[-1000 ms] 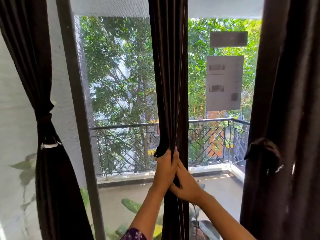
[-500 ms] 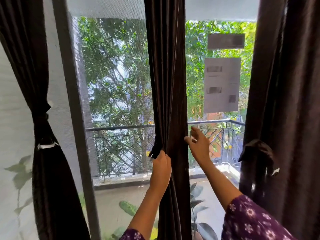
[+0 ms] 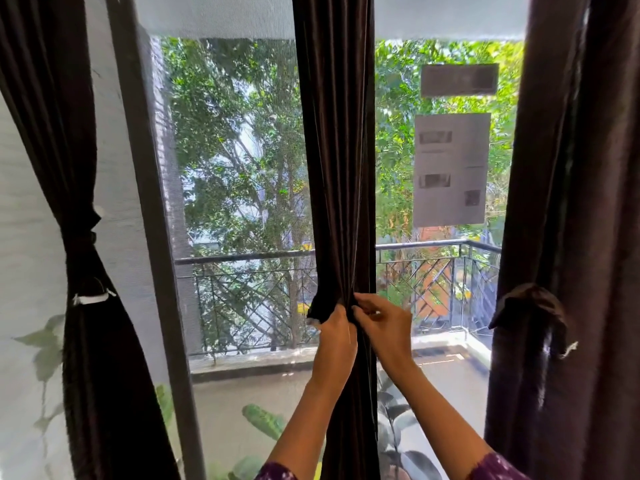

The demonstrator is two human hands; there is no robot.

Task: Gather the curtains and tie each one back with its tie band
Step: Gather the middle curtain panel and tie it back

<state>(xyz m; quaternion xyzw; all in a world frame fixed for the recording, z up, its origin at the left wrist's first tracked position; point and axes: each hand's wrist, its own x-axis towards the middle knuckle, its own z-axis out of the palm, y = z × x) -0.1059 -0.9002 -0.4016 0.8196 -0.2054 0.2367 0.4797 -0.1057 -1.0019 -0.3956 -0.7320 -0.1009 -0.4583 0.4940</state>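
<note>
**2 hands grip the gathered middle curtain**

The dark brown fabric middle curtain [image 3: 334, 168] hangs gathered into 1 narrow column between the 2 glass panes. The left hand [image 3: 335, 337] has its fingers curled round the bundle. A short dark fabric tie band end [image 3: 316, 311] sticks out just left of its knuckles. The right hand [image 3: 386, 325], touching the left, pinches a front fold of the same curtain between thumb and forefinger. The left-side dark curtain [image 3: 86, 358] and right-side dark curtain [image 3: 571, 202] each carry a knotted band.
</note>
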